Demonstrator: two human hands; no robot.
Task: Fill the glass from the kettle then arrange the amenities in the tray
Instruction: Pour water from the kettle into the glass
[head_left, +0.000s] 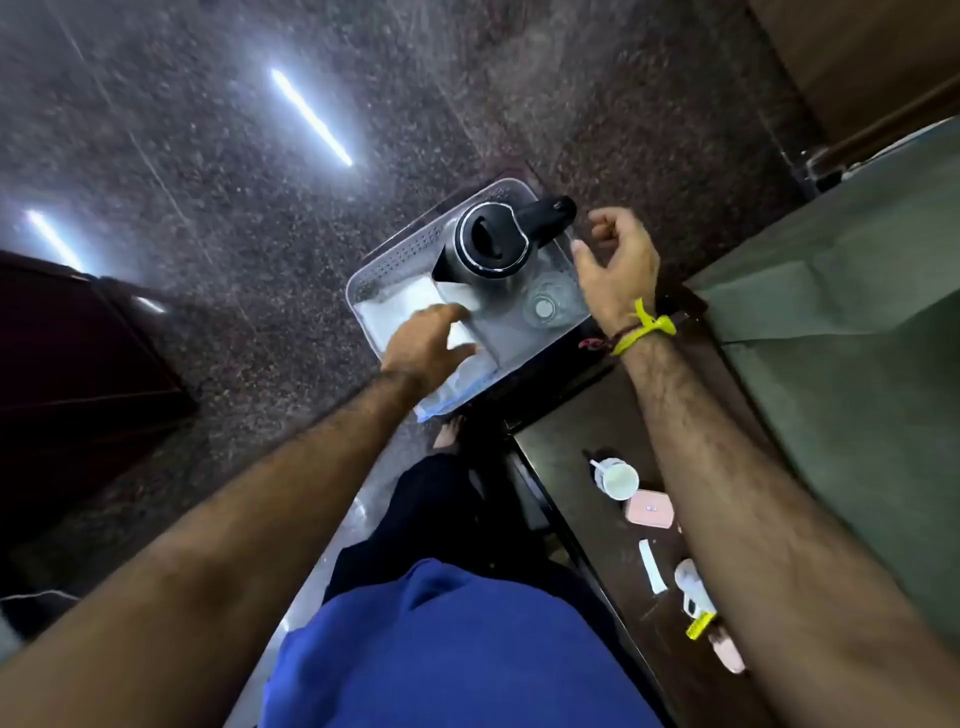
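Note:
A grey tray (363, 275) sits at the end of a dark table. In it stands a steel kettle (488, 249) with a black lid and a black handle pointing right. Two clear glasses (543, 310) stand in the tray's near right corner. White packets (400, 306) lie in the tray's left part. My left hand (428, 340) reaches over those packets with fingers stretched forward, touching them. My right hand (615, 260) hovers beside the tray's right edge, just right of the kettle handle, fingers loosely curled and holding nothing.
On the dark table (597, 415) nearer me lie a white mug (618, 478), a pink box (649, 514), a white sachet (652, 566) and other small items. A green-covered bed (857, 338) runs along the right. Speckled stone floor (208, 182) lies to the left.

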